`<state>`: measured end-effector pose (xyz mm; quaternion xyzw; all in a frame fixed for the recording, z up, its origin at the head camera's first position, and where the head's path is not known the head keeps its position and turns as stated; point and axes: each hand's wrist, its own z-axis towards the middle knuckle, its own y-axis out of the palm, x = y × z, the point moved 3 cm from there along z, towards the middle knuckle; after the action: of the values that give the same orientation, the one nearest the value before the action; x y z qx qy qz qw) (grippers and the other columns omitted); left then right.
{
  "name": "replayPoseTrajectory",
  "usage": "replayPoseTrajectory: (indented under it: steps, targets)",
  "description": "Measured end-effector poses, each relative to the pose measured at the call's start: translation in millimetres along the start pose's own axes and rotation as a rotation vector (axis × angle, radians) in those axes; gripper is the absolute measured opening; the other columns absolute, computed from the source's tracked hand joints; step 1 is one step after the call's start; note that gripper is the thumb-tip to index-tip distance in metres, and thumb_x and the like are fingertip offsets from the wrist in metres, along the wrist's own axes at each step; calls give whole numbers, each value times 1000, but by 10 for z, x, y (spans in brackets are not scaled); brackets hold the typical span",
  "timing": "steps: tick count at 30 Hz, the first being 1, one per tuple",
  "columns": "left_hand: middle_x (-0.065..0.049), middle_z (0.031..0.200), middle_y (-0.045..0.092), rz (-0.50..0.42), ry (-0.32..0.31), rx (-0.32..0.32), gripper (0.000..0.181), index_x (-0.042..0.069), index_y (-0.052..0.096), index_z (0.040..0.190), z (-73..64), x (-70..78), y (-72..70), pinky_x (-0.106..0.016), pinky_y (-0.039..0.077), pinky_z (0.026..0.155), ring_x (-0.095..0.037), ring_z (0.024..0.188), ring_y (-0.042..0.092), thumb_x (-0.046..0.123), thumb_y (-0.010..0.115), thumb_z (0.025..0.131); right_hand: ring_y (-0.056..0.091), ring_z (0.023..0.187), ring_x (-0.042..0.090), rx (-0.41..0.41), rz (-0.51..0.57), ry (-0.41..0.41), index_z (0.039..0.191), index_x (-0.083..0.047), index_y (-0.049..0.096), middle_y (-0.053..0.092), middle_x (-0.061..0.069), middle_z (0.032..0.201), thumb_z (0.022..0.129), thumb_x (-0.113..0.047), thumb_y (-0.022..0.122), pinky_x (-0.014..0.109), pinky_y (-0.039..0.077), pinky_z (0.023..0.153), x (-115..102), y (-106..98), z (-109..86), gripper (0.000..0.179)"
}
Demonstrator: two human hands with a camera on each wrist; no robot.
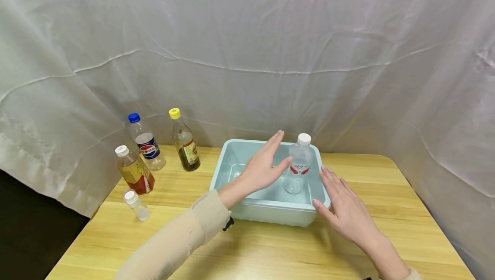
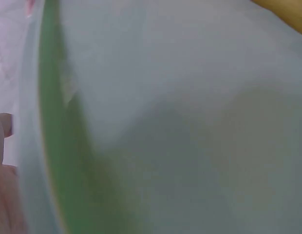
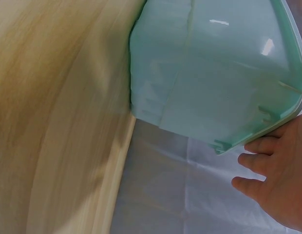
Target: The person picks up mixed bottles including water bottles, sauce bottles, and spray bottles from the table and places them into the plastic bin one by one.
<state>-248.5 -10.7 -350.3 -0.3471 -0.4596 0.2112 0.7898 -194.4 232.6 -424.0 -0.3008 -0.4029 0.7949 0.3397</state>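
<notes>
A light blue plastic basin stands on the wooden table. Inside it, toward the right, a clear empty plastic bottle with a white cap and a red-and-white label stands slightly tilted. My left hand is over the basin with straight fingers, its thumb close to the bottle; whether they touch I cannot tell. At the basin's right rim is my right hand, fingers extended along the outside. The right wrist view shows its fingertips by the rim. Blurred pale surfaces fill most of the left wrist view.
To the left stand a yellow-capped bottle of dark liquid, a blue-capped cola bottle, a white-capped drink bottle and a small clear bottle. A grey curtain hangs behind the table.
</notes>
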Motion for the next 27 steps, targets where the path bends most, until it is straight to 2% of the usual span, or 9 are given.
replayPoseTrajectory:
  steps: [3,6,7,10,11,14,18,21,27]
  targets:
    - [4,173,19,-11,35,61,75,17,21,167,-94,-4,-122,-48,41,118,-18,156,27,44,55,106,35,151,39,1,5,-2,159,2,36,33,17,167,101,-38,65,48,25,127,-7,1,1,76]
    - [5,173,20,-15,63,136,74,18,21,167,-198,-19,-243,-42,57,97,-17,154,30,42,56,107,34,152,37,1,3,-3,159,2,36,33,17,167,101,-38,65,44,22,128,-14,-2,4,77]
    - [6,173,21,-15,73,161,73,17,22,167,-232,-28,-279,-41,59,93,-17,154,32,41,56,107,34,152,37,1,2,-3,159,2,36,33,16,167,101,-38,65,43,22,128,-15,-2,5,77]
    - [3,172,24,-12,101,233,72,16,24,167,-320,-64,-365,-41,56,99,-18,153,34,39,57,106,34,152,37,2,-5,-6,159,2,36,33,17,167,101,-39,65,41,20,129,-15,-4,11,77]
    - [1,171,26,-13,111,255,72,15,25,166,-346,-79,-388,-43,52,107,-19,153,34,38,57,106,34,152,37,2,-6,-7,159,2,35,33,17,167,101,-39,65,39,19,129,-14,-5,11,77]
    - [-1,170,29,1,114,324,71,14,26,166,-434,-132,-453,-48,39,119,-20,153,34,38,57,106,34,152,37,1,-9,-8,159,3,35,33,17,167,101,-39,65,37,16,129,-15,-8,11,77]
    - [-1,169,30,-25,99,425,70,13,28,165,-551,-225,-555,-48,37,120,-20,153,34,38,56,106,34,152,38,-4,-7,-5,159,3,36,33,18,167,101,-38,65,35,15,130,-21,-15,4,77]
    - [-2,168,32,-84,106,513,70,10,30,164,-638,-300,-653,-47,31,124,-21,152,34,33,59,105,35,151,38,-9,-5,-2,159,3,35,33,18,167,101,-38,65,38,17,129,-28,-20,-1,77]
    - [-10,161,43,-126,96,715,65,8,39,160,-853,-524,-831,-50,38,119,-28,142,48,16,66,101,34,152,38,-7,2,4,159,2,35,33,17,167,101,-38,65,39,18,129,-39,-25,-7,77]
